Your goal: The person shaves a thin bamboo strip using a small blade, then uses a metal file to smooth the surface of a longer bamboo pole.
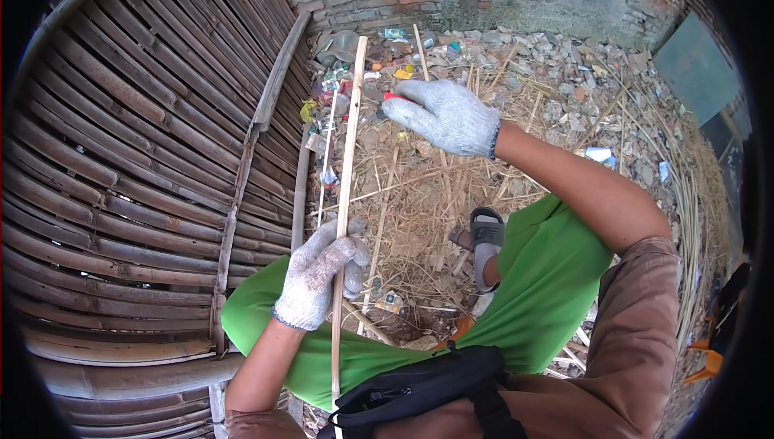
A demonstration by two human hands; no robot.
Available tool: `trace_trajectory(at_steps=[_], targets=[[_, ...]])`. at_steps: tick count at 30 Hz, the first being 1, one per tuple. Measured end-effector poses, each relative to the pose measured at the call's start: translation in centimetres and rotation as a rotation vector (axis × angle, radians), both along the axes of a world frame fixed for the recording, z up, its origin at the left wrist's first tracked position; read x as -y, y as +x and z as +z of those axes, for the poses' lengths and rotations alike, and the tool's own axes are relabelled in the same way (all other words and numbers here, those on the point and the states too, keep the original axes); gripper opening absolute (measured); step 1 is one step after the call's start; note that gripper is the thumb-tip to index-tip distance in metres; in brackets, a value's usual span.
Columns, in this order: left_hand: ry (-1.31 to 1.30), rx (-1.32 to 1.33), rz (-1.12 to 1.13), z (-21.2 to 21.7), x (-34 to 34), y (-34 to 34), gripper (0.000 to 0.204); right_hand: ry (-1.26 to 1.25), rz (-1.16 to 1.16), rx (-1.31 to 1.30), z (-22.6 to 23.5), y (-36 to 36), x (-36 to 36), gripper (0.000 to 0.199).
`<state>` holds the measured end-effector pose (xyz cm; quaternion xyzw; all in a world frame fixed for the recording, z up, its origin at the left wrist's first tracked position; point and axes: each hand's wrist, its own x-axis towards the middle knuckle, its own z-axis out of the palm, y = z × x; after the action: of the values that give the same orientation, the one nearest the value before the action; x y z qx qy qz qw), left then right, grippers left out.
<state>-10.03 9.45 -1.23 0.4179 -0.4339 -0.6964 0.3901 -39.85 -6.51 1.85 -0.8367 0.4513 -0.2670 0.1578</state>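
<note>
The gloved right hand (447, 116) is held out beyond the right knee (576, 233) and to its left, thumb and fingers brought together in a grip. The right forearm (576, 177) is stretched past the knee, the elbow bent at its right. The gloved left hand (318, 268), fingers curled, is held well left of the knee, the left forearm (264, 362) raised behind it.

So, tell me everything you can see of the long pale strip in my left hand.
The strip is long, narrow and flat-sided, pale yellowish, and looks like split bamboo or wood. It seems nearly straight and whole, and stands almost lengthwise in view, its top leaning slightly right. The gloved left hand grips it below its middle; the right hand is apart from it. Its lower part crosses in front of the green trousers; the picture's edge cuts off the bottom end.
</note>
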Motion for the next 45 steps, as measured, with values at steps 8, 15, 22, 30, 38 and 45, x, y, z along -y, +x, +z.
trace_trajectory(at_steps=[8,15,22,30,38,45], targets=[[-0.064,0.091,0.059,0.1,-0.1,-0.8,0.044,-0.006,0.055,-0.037,-0.4,1.1,-0.5,0.054],[-0.074,0.343,0.140,0.3,-0.4,-1.3,0.037,-0.029,0.057,-0.157,-0.2,3.2,-2.6,0.049],[-0.539,0.816,0.154,-1.4,-0.1,-0.8,0.036,-0.067,0.264,-0.300,-2.1,6.1,-6.0,0.042],[-0.697,0.933,0.184,-1.9,-0.1,-0.4,0.034,-0.070,0.111,-0.384,-1.4,5.4,-4.4,0.045],[-0.736,0.978,0.193,-1.6,-0.8,-0.3,0.032,-0.033,0.128,-0.388,-0.6,5.5,-5.1,0.051],[-0.665,0.966,0.126,-1.4,-1.1,-0.4,0.032,-0.082,-0.005,-0.362,-1.0,3.3,-3.5,0.055]])
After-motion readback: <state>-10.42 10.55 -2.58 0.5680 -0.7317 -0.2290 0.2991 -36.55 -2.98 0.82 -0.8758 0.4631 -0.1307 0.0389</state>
